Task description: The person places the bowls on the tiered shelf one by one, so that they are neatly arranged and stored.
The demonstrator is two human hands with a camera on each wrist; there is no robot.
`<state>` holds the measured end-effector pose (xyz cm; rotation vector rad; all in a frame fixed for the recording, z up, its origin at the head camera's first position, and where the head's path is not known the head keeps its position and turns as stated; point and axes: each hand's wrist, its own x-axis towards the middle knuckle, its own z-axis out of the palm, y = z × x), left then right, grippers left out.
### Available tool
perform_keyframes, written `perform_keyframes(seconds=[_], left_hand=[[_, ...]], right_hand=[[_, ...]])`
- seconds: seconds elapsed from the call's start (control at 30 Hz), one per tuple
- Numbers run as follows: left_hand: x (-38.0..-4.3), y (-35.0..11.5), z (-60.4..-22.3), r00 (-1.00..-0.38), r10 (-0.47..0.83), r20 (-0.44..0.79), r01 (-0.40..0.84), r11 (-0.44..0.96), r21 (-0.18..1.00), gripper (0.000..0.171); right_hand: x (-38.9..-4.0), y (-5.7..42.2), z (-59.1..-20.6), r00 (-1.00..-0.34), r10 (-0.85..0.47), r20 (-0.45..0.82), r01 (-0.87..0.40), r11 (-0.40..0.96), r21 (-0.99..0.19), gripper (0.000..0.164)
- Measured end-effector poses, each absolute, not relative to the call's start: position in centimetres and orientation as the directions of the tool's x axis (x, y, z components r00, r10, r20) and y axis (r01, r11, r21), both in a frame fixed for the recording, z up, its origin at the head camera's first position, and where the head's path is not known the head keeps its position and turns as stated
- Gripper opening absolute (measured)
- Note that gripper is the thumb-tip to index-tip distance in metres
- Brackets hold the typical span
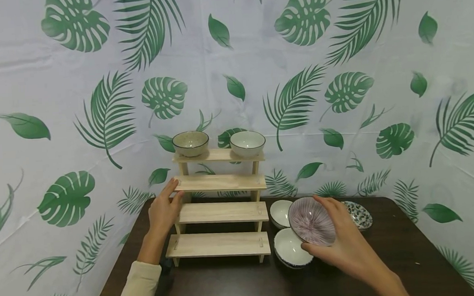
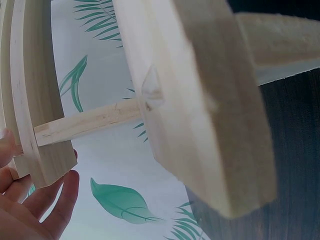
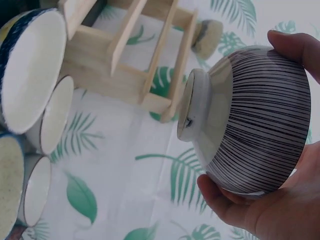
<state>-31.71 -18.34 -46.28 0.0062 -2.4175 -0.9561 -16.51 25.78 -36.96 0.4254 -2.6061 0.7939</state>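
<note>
We look fwd/down from head cam at whole shelf (image 1: 220, 211), L wrist cam v. close to its boards (image 2: 200, 100), R wrist cam tilted sideways near striped bowl (image 3: 270, 120), sharing shelf & bowl w/ head view.

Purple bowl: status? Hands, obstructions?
Right hand grips purple bowl, tilted. Left hand holds wooden rack by left end. Head view: white bowls between purple bowl and rack.

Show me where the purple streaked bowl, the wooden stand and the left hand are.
Purple streaked bowl (image 1: 310, 221), head view, on its inner surface.
Wooden stand (image 1: 222, 212), head view, on its second-lowest shelf.
Left hand (image 1: 163, 211), head view, on the back of the hand.
</note>
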Motion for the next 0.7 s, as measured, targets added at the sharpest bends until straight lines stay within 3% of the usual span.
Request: perform_keyframes(seconds=[0.7], left_hand=[[-31.8,-18.3,-46.3,-0.865,-0.198,0.460,0.171,0.748,0.642,0.052]], right_hand=[[-17.2,22.4,-36.0,-0.897,-0.218,0.385,-0.404,0.760,-0.509,0.107]])
